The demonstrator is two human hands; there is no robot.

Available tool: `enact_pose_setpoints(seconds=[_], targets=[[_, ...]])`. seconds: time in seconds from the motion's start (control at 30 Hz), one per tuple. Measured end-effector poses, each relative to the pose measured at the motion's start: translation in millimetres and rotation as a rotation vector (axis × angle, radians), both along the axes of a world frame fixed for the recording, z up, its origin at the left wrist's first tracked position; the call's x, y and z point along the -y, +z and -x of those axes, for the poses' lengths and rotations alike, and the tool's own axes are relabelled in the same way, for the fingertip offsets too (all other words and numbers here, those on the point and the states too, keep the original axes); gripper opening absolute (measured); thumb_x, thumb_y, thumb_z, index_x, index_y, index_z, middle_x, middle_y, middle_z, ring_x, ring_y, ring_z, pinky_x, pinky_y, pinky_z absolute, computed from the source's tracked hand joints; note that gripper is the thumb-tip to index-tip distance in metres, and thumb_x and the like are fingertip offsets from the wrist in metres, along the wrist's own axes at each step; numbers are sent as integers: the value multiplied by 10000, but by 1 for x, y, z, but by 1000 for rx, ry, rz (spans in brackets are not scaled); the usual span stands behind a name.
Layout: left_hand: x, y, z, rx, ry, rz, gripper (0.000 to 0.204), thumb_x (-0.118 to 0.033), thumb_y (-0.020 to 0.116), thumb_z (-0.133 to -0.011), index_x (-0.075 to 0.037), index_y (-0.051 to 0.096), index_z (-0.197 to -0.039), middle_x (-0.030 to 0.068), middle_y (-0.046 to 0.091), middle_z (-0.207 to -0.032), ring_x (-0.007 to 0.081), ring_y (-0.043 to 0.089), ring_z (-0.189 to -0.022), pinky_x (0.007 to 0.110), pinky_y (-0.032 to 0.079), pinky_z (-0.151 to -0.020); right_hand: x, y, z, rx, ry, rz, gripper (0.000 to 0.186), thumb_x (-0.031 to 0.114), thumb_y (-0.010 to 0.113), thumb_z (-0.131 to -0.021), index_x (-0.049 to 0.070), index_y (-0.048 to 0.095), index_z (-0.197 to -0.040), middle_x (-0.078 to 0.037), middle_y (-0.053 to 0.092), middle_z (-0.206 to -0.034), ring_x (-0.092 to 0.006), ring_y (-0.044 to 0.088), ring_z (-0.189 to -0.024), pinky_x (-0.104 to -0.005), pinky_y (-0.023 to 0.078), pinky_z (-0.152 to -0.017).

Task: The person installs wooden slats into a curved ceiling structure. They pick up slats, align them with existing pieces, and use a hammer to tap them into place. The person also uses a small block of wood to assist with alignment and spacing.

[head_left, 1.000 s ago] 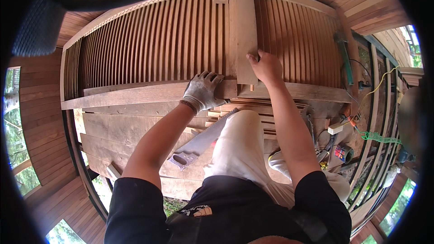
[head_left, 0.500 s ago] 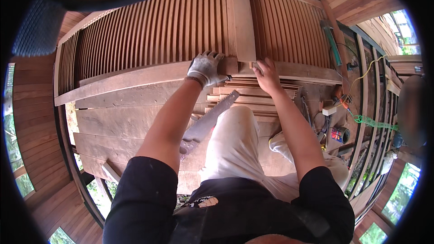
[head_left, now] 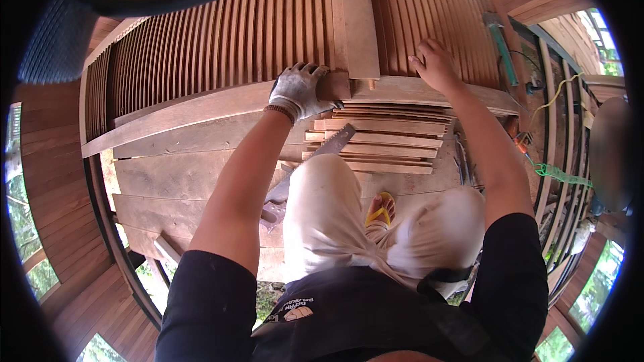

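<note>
A louvered wooden panel (head_left: 221, 33) lies across the work area, its slats set between rails. My left hand (head_left: 295, 90), in a grey-white glove, is closed around a short wooden block (head_left: 334, 85) against the near rail (head_left: 221, 106). Its fingers reach over the far side and its thumb lies along the near side. A small peg (head_left: 373, 84) pokes out of the rail where the wide crosspiece (head_left: 355, 20) meets it. My bare right hand (head_left: 437, 67) hovers over the right-hand slats, empty, with thumb and fingers apart.
Loose wooden strips (head_left: 382, 139) are stacked below the rail. A handsaw (head_left: 339, 141) leans beside my left knee, teeth showing. At the right lies a green-handled hammer (head_left: 501, 47); beyond it are a green coiled hose (head_left: 560, 174) and a yellow cord (head_left: 557, 97).
My right hand has left the peg area and moved right, over the slats. My left hand keeps its grip. My right knee has come up, and my sandaled foot now shows.
</note>
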State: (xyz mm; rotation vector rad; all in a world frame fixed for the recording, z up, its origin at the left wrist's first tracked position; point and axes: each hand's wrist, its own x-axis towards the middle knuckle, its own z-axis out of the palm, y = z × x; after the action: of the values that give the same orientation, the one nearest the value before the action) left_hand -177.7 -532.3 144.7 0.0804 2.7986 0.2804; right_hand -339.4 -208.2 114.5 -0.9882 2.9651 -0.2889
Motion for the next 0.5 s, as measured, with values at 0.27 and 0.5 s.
enact_pose_setpoints(seconds=[0.27, 0.5], targets=[[5, -17, -5, 5, -18, 63, 1004, -711, 822, -647, -124, 572, -1421, 124, 601, -1401, 322, 536, -1348, 458, 437, -1160, 0, -49, -9, 39, -32, 92, 599, 439, 658, -972, 95, 531, -1446, -150, 444, -1556, -378, 484, -1395, -522, 468, -1111], [8, -20, -5, 44, -23, -22, 975, -724, 790, -662, -129, 591, -1408, 139, 579, -1423, 390, 504, -1353, 513, 406, -1149, -1, -40, -4, 74, -38, 48, 684, 363, 720, -915, 112, 476, -1504, -113, 364, -1608, -335, 328, -1506, -532, 352, -1199]])
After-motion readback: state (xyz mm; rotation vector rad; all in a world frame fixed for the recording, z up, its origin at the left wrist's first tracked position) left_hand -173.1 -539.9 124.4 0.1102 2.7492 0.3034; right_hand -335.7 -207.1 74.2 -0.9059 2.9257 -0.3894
